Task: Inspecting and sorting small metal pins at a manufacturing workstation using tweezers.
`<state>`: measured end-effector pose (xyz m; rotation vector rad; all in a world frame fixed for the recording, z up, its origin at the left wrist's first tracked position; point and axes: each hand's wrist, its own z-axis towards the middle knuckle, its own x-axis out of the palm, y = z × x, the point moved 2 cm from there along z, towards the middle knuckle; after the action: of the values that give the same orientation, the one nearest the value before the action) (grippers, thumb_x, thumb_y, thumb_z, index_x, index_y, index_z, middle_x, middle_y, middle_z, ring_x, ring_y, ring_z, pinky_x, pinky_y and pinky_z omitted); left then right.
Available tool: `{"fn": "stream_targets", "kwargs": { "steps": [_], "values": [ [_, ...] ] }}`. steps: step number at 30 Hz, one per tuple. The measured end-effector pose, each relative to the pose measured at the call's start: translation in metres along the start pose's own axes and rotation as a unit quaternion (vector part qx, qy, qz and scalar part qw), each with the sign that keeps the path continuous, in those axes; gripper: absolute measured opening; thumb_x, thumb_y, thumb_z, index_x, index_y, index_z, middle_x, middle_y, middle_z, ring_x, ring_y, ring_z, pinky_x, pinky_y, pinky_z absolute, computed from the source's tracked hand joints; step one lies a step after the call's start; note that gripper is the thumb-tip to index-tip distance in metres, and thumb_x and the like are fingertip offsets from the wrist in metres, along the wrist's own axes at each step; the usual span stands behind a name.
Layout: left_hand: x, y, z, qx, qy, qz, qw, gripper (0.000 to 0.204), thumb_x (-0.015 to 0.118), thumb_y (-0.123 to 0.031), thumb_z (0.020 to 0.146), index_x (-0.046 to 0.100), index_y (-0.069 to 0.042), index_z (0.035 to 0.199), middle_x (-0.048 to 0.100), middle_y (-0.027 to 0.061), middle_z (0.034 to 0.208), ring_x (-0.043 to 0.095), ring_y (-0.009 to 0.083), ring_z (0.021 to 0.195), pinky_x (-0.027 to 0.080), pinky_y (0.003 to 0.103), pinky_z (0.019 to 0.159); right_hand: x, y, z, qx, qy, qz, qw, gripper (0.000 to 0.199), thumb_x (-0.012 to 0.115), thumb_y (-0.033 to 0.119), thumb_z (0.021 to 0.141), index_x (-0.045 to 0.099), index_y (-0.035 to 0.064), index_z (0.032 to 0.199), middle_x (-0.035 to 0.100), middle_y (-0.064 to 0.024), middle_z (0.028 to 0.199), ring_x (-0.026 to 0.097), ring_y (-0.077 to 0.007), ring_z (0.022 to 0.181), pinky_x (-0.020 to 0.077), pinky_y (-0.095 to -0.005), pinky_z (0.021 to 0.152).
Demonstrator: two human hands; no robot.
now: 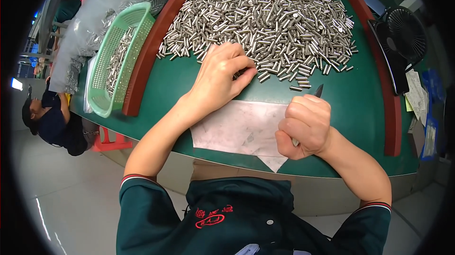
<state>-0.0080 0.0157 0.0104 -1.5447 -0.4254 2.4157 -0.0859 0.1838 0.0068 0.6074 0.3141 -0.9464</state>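
Observation:
A large heap of short metal pins point(260, 13) covers the far middle of the green table. At its near left edge is my left hand point(222, 70), fingers curled down toward the thumb. Its palm side is hidden, so what it grips does not show. My right hand point(305, 125) is a closed fist around a knife point(319, 91), whose dark pointed blade sticks out at the far side. A pale bit of its handle shows near the thumb. Under and between both hands lies a stained, pale pink cloth point(237, 129), one corner hanging over the table's front edge.
Red-brown rails point(137, 80) border the table. A green basket point(102, 101) of pins stands left, beside clear plastic bags point(87, 27) of pins. On the right are a black fan point(403, 37) and papers point(416, 94). Another person point(52, 117) is at far left, near a red stool point(111, 141).

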Motion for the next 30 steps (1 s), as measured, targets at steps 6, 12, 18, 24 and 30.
{"fn": "stream_targets", "kwargs": {
  "steps": [6,12,18,24,30],
  "values": [
    [-0.007,-0.001,0.0,-0.03,0.027,0.02,0.999,0.008,0.065,-0.004,0.067,0.06,-0.005,0.073,0.051,0.0034,0.068,0.051,0.0197,0.067,0.035,0.032,0.063,-0.002,0.0,-0.001,0.004,0.001,0.0,1.0,0.022,0.061,0.011,0.051,0.039,0.0097,0.051,0.031,-0.0021,0.053,0.034,-0.0164,0.041,0.0235,-0.0285,0.036],
    [-0.005,-0.007,0.0,-0.025,0.04,0.026,0.999,0.008,0.064,-0.002,0.067,0.061,-0.005,0.074,0.051,0.0033,0.069,0.05,0.0189,0.068,0.033,0.031,0.065,-0.002,0.001,-0.001,0.005,0.003,0.001,1.0,0.021,0.061,0.011,0.051,0.04,0.0096,0.051,0.032,-0.0018,0.053,0.034,-0.0162,0.041,0.0241,-0.0284,0.036],
    [-0.006,-0.009,0.006,0.028,0.041,0.052,0.997,0.007,0.063,-0.002,0.068,0.06,-0.003,0.074,0.051,0.0039,0.07,0.05,0.0201,0.07,0.032,0.032,0.066,-0.001,0.0,-0.001,0.003,-0.003,0.003,1.0,0.021,0.06,0.011,0.052,0.039,0.0096,0.05,0.032,-0.0017,0.053,0.034,-0.0161,0.041,0.024,-0.0283,0.036],
    [-0.004,-0.011,0.011,0.023,0.081,0.07,0.994,0.006,0.062,-0.004,0.068,0.059,-0.003,0.073,0.051,0.0056,0.069,0.05,0.0216,0.069,0.032,0.033,0.066,-0.002,0.001,-0.002,0.005,-0.003,-0.004,1.0,0.022,0.061,0.012,0.052,0.039,0.0099,0.05,0.032,-0.0016,0.052,0.035,-0.0159,0.042,0.0242,-0.028,0.036],
    [-0.007,-0.008,0.013,0.021,0.112,0.07,0.991,0.007,0.06,-0.004,0.067,0.054,-0.003,0.07,0.049,0.006,0.067,0.049,0.0224,0.068,0.032,0.033,0.067,-0.004,0.002,0.0,0.004,-0.004,-0.003,1.0,0.022,0.061,0.012,0.052,0.039,0.0099,0.05,0.033,-0.0017,0.053,0.035,-0.0157,0.042,0.0241,-0.0279,0.036]
  ]
}}
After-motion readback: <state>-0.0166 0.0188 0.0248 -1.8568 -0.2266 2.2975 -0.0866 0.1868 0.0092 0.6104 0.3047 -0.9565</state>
